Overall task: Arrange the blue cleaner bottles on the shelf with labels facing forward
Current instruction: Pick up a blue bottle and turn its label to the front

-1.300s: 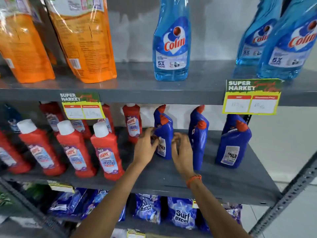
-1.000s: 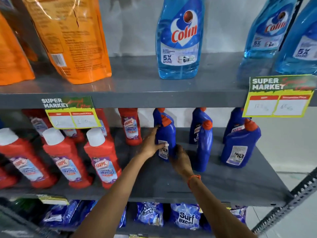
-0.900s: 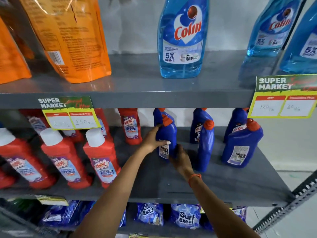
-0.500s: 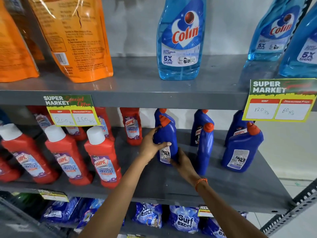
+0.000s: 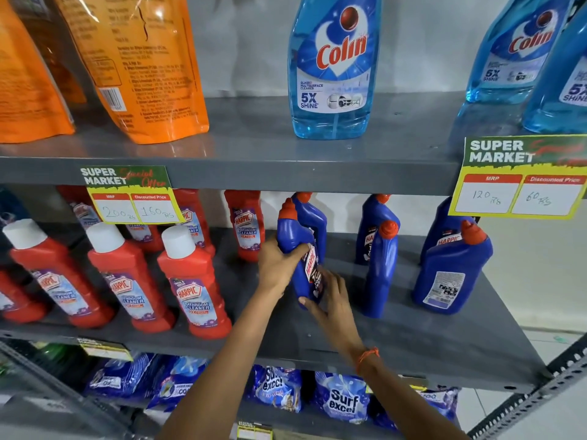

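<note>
Several dark blue Harpic bottles with orange caps stand on the grey middle shelf point(image 5: 413, 338). Both hands hold one blue bottle point(image 5: 297, 246), tilted left with its label turned toward the right. My left hand point(image 5: 276, 265) wraps its upper body. My right hand point(image 5: 330, 300) cups its base. Behind it stands another blue bottle point(image 5: 314, 217). To the right, a blue bottle point(image 5: 381, 268) stands edge-on. A fourth blue bottle point(image 5: 451, 274) shows its back label. Two more stand at the rear point(image 5: 373, 223) point(image 5: 444, 230).
Red Harpic bathroom cleaner bottles point(image 5: 190, 281) fill the shelf's left half. Light blue Colin bottles point(image 5: 333, 68) and orange pouches point(image 5: 139, 68) sit on the shelf above. Price tags point(image 5: 521, 176) hang from its edge. Surf Excel packs point(image 5: 340, 404) lie below.
Both hands closed on the front blue bottle, lifted and tilted it left, and turned it so more of its label shows. The camera view shifted slightly.
</note>
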Demonstrator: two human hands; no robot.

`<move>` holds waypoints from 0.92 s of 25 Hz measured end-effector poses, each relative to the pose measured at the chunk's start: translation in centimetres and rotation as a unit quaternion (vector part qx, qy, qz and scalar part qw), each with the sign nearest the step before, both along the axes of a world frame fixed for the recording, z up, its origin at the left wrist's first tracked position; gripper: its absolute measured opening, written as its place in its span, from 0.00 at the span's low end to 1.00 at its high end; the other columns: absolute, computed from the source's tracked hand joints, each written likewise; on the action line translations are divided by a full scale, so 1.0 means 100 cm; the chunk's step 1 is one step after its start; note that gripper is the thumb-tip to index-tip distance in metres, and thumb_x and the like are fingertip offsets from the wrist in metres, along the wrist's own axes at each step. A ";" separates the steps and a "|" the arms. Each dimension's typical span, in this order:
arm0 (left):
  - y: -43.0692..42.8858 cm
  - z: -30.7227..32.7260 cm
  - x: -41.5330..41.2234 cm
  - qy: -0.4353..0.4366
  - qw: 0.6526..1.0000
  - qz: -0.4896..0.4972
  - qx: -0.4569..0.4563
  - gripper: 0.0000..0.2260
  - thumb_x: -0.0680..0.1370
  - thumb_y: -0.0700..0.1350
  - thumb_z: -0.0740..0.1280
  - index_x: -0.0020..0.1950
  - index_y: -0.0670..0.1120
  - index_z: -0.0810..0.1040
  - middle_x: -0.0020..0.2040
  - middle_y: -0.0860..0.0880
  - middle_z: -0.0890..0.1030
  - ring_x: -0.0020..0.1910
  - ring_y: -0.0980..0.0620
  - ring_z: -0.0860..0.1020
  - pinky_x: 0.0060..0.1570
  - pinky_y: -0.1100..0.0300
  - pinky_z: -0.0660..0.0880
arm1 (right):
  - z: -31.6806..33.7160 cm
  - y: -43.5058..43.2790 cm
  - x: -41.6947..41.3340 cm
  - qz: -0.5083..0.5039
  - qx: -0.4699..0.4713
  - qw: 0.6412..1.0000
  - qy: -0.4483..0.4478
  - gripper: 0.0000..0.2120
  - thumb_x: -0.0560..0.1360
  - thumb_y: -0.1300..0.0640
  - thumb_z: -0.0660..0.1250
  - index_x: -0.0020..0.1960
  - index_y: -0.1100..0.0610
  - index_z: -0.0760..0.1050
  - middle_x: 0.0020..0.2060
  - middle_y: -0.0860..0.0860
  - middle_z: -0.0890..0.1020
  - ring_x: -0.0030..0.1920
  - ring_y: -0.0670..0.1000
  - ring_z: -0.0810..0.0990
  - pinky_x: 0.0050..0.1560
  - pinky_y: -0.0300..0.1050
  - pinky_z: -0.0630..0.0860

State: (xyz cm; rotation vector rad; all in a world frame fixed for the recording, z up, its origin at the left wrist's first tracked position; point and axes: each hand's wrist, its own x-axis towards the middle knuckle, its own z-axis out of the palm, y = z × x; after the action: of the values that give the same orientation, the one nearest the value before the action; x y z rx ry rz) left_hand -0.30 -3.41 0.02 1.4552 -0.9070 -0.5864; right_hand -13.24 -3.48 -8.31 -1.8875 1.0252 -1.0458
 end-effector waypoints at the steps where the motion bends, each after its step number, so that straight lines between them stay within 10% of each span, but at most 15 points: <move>1: 0.002 -0.002 0.006 0.019 0.999 -0.020 -0.016 0.09 0.68 0.38 0.74 0.41 0.51 0.78 0.38 0.50 0.83 0.37 0.54 0.83 0.37 0.64 0.78 | 0.001 -0.009 -0.002 0.016 0.031 0.999 -0.004 0.37 0.67 0.56 0.76 0.70 0.57 0.62 0.64 0.53 0.69 0.64 0.48 0.69 0.65 0.40 0.67; 8: 0.005 -0.025 0.029 0.075 0.988 -0.130 -0.029 0.11 0.66 0.38 0.75 0.46 0.48 0.82 0.41 0.52 0.87 0.42 0.53 0.84 0.39 0.64 0.80 | 0.000 -0.044 -0.008 0.102 0.221 0.965 -0.102 0.26 0.67 0.71 0.72 0.58 0.51 0.71 0.56 0.56 0.79 0.48 0.41 0.82 0.43 0.34 0.80; 23: 0.010 -0.041 0.055 0.058 0.982 -0.179 -0.006 0.15 0.73 0.41 0.69 0.57 0.55 0.75 0.55 0.55 0.81 0.57 0.56 0.79 0.44 0.72 0.76 | -0.012 -0.021 0.029 -0.047 0.216 0.967 -0.128 0.24 0.64 0.67 0.76 0.50 0.45 0.71 0.47 0.45 0.80 0.51 0.52 0.80 0.47 0.40 0.77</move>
State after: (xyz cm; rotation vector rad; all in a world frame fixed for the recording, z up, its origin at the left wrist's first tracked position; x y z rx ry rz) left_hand 5.24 -2.40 -4.12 1.2380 -1.0863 -0.9206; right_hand -10.34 -5.55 -9.54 -1.3276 1.0934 -0.9932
